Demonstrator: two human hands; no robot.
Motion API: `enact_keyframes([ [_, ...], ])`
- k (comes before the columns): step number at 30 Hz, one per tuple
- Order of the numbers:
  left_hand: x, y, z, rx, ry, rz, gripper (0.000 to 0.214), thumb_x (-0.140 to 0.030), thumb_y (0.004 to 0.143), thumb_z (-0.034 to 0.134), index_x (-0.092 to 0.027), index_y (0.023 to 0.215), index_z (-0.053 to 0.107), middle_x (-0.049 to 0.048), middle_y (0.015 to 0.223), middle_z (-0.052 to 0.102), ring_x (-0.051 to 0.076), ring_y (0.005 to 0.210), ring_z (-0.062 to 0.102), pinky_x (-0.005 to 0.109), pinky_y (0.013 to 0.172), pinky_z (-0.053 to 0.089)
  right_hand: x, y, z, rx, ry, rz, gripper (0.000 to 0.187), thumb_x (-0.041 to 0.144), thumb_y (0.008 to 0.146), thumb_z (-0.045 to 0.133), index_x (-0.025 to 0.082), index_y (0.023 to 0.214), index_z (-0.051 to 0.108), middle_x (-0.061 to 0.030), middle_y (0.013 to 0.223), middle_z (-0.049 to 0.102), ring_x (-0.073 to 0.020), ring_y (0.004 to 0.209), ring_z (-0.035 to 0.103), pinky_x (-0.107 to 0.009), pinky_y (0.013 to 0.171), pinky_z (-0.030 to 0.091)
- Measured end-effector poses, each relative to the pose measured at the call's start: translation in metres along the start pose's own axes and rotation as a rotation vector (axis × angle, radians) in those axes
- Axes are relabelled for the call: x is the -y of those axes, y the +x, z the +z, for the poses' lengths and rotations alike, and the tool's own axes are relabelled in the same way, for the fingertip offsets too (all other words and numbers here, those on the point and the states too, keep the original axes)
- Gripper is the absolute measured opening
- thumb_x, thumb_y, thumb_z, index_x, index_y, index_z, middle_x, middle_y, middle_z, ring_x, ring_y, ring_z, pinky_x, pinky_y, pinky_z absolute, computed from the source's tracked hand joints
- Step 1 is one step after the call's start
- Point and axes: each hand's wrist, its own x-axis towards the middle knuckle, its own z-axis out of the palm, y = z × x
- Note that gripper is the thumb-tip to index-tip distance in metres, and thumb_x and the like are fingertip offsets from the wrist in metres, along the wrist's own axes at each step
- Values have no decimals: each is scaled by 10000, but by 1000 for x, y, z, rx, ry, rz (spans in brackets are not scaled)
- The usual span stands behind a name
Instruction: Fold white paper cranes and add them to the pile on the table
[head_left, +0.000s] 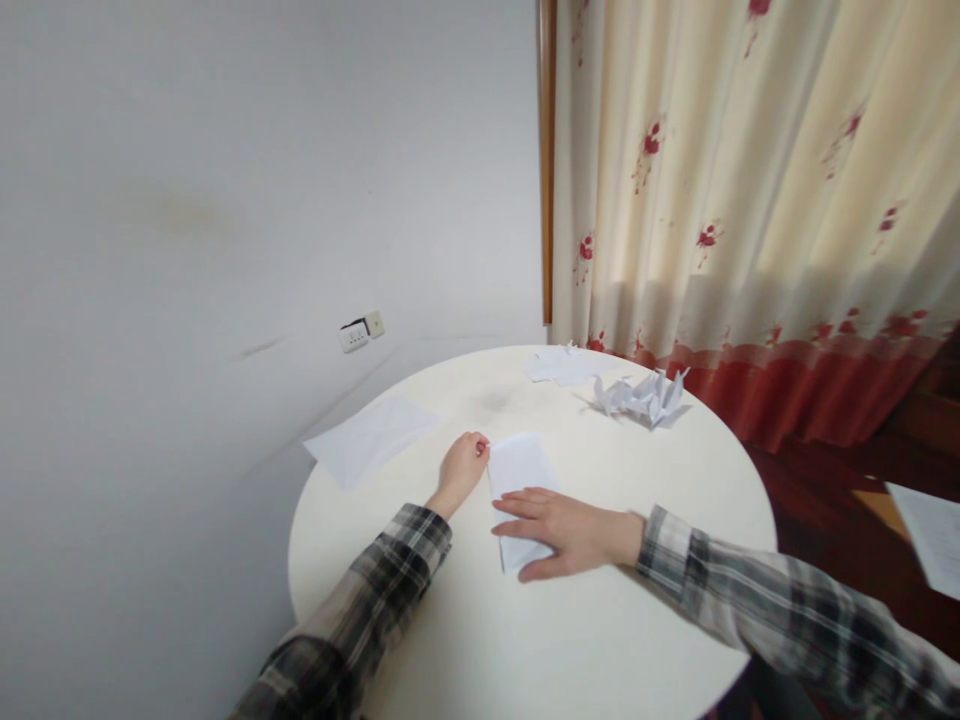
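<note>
Left hand pinches far left corner of folded paper; right hand lies spread-fingered across near half; paper cranes beyond, rightward.

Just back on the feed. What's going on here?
A person is handling a narrow piece of white paper on a round white table. The left hand has its fingers closed at the paper's far left corner, while the right hand lies spread across its nearer part. A larger loose sheet lies to the left, and folded paper shapes stand toward the far right.
</note>
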Motion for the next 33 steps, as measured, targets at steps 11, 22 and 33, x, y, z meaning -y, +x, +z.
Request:
enact_keyframes([
  [11, 14, 5, -2, -11, 70, -114, 144, -177, 734, 453, -167, 782, 588, 37, 791, 601, 139, 714, 548, 227, 655, 400, -3, -6, -1, -53, 111, -6, 296, 225, 824, 424, 149, 1088, 534, -87, 1165, 521, -141, 1133, 416, -265, 957, 343],
  [22, 10, 4, -6, -5, 67, -133, 155, -171, 734, 461, -167, 805, 598, 41, 812, 613, 141, 745, 560, 225, 677, 405, -3, -8, 0, -93, 93, -31, 247, 108, 757, 433, 191, 918, 602, -29, 1017, 613, -106, 1019, 516, -227, 890, 397],
  [33, 12, 4, -4, -19, 69, -121, 158, -175, 727, 454, -168, 799, 594, 43, 803, 607, 145, 740, 559, 230, 669, 403, 1, -6, -4, -80, 37, -61, 269, 130, 781, 388, 188, 948, 591, -36, 1033, 603, -115, 1019, 509, -238, 866, 410],
])
